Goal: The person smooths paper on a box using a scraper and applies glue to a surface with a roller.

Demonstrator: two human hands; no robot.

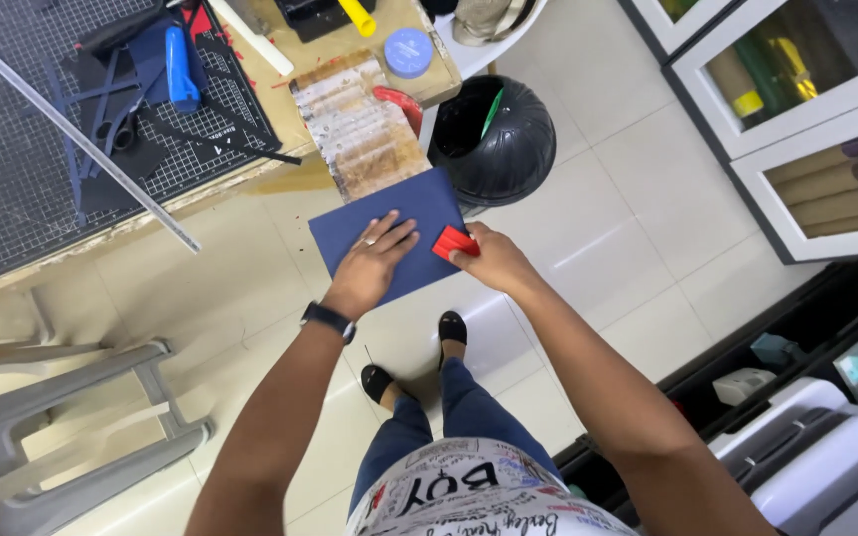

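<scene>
Two hands press a blue sheet flat

The left hand [374,260] lies flat, fingers together, on the blue sheet [389,233]; the right hand [489,260], just beside it, is clamped on a red scraper [452,242] touching the sheet's edge; a black bin [508,144] stands beyond.

Bright even indoor light, soft glare on the pale floor tiles [638,199], sharp focus, wide-angle bending at edges

Both arms extended forward; left hand [374,260] flat, palm down, fingers spread; right hand [489,260] closed in pinch grip.
</scene>
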